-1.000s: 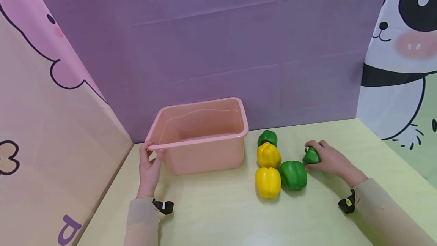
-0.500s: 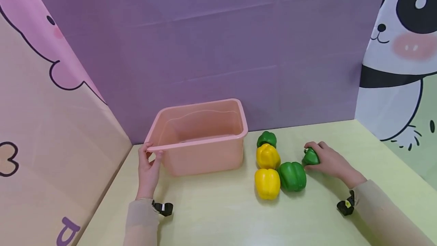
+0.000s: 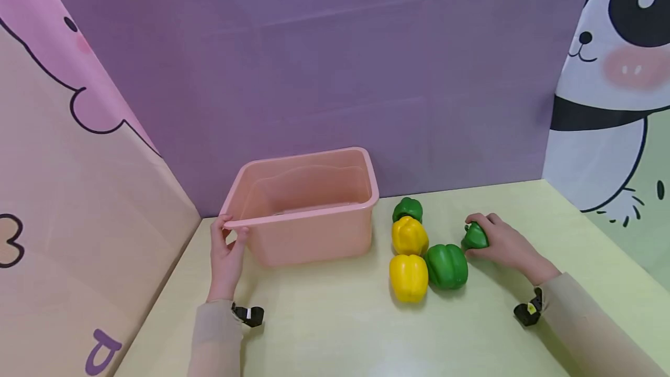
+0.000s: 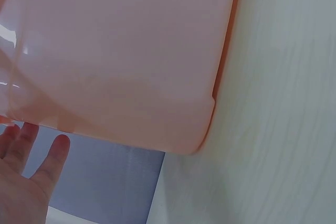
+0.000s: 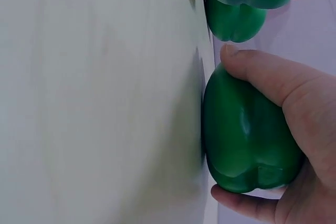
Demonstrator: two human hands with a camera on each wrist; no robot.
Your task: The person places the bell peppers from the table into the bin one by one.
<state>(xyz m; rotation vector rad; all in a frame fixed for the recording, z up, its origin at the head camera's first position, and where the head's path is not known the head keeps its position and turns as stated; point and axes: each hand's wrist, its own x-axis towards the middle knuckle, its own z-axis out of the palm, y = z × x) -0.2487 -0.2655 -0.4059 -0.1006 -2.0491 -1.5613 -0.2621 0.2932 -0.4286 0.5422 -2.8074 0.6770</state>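
Note:
At its near left corner, a pink plastic bin (image 3: 309, 243) is gripped at the rim by my left hand (image 3: 226, 263). The left wrist view shows the bin wall (image 4: 121, 66) with fingertips (image 4: 59, 148) at its edge. My right hand (image 3: 510, 246) holds a green bell pepper (image 3: 475, 236) on its side, thumb at one end and fingers at the other; the right wrist view shows this pepper (image 5: 247, 135) right at the tabletop. Left of it lie a larger green bell pepper (image 3: 446, 267), two yellow bell peppers (image 3: 410, 236) and a partly hidden green bell pepper (image 3: 407, 208).
The bin stands at the back of the pale wooden table (image 3: 324, 319), close to a purple cloth backdrop (image 3: 314, 63). Printed cloth panels stand at the left (image 3: 89, 179) and right (image 3: 607, 150). A small black device is strapped to each wrist.

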